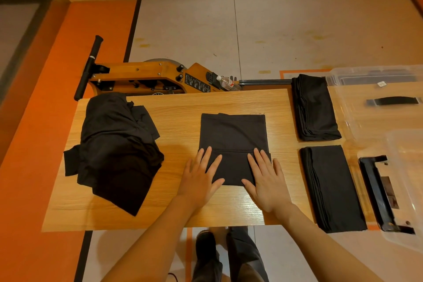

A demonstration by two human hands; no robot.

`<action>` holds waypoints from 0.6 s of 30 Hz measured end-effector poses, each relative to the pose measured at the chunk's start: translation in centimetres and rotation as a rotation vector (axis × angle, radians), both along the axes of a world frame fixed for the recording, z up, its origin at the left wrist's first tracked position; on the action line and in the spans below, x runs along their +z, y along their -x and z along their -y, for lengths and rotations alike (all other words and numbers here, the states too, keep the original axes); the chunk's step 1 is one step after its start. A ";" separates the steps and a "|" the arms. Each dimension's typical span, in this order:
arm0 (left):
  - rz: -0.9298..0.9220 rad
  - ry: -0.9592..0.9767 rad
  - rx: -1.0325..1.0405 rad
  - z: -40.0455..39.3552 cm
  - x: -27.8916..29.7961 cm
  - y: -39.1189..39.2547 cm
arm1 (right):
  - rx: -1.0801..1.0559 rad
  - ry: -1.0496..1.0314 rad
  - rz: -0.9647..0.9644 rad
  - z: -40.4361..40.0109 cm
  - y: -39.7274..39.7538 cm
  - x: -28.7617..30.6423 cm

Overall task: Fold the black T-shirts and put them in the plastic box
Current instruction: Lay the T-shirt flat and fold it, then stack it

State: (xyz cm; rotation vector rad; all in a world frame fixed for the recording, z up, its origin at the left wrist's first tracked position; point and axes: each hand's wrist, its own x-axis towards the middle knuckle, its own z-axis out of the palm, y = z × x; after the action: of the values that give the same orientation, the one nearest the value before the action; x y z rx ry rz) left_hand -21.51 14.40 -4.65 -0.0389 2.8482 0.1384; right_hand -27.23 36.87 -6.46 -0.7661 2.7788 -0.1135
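A: Where's the shirt being worked on?

B: The folded black T-shirt (233,142) lies flat in the middle of the wooden surface (178,107), with its near edge turned up over itself. The left hand (201,176) presses on its near left corner, the right hand (266,178) on its near right corner. The fingers (207,158) of both hands are straight and spread apart, flat on the cloth, gripping nothing.

A: And the other shirts?

B: An unfolded pile of black T-shirts (114,151) sits at the left end of the surface. Two folded stacks lie at the right end: the far folded stack (314,107) and the near folded stack (332,188), apart from each other.

A: The box?

B: The clear plastic box (370,103) stands just right of the far stack; I can't tell whether any shirt lies in it. Its clear lid (405,190), with a black handle, lies nearer, beside the near stack.

A: Any writing you can read?

B: A small white sticker on the box and a black label on the wooden rowing machine (146,78) behind the surface, both too small to read. A plastic bottle (226,82) rests on that machine.
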 end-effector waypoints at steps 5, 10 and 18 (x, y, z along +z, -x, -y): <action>0.070 -0.065 -0.025 -0.5 1.0 -0.2 | 0.063 -0.004 0.034 -1.5 1.5 0.6; 0.017 -0.138 0.087 -1.2 1.9 0.8 | 0.041 0.143 0.032 -1.6 3.5 2.4; -0.118 -0.352 0.617 2.2 3.8 8.4 | -0.668 0.598 0.200 0.9 10.5 4.8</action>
State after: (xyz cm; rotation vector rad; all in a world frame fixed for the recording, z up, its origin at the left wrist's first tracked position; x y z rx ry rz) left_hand -29.96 12.20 -0.85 -0.8551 2.7772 0.7825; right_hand -37.69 35.97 -1.65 0.1126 2.6840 -1.1034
